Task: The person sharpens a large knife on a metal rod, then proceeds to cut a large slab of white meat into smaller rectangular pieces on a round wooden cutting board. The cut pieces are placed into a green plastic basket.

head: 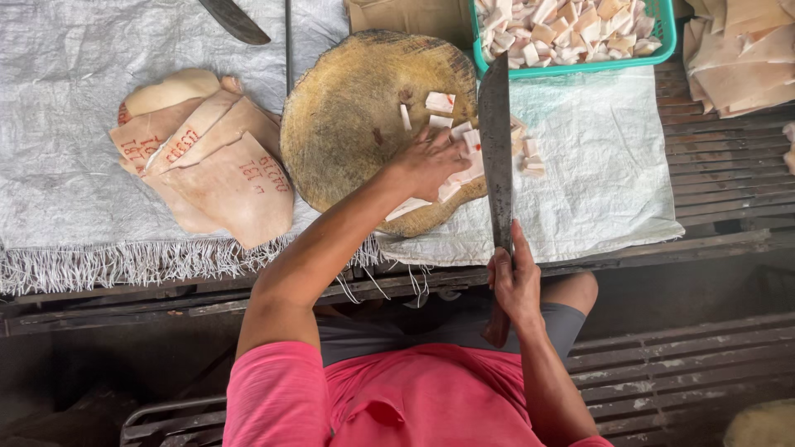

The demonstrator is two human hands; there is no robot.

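While the left hand [431,161] lies flat with fingers spread on a pale strip of pork skin [464,174], the right hand [515,285] is wrapped around the handle of a long cleaver [495,149]. The blade stands almost straight up the picture, its edge just beside the left fingertips, over the right rim of a round wooden chopping block [356,116]. The strip rests at the lower right of the block, partly under the left palm. Small cut squares of skin [440,103] lie scattered on the block above the hand, and a few more [530,157] sit to the right of the blade, at the block's edge.

The block rests on a grey woven sheet [596,165] spread over the slatted tabletop [729,174]. Left of the block, a stack of large whole skin pieces [215,165] with red stamps lies on the sheet. At the top right, a green plastic basket [667,37] holds many cut pieces. More large pale slabs [737,58] are piled at the far right. The tip of a second blade [236,21] shows at the top left. The person wears a pink shirt [414,397].
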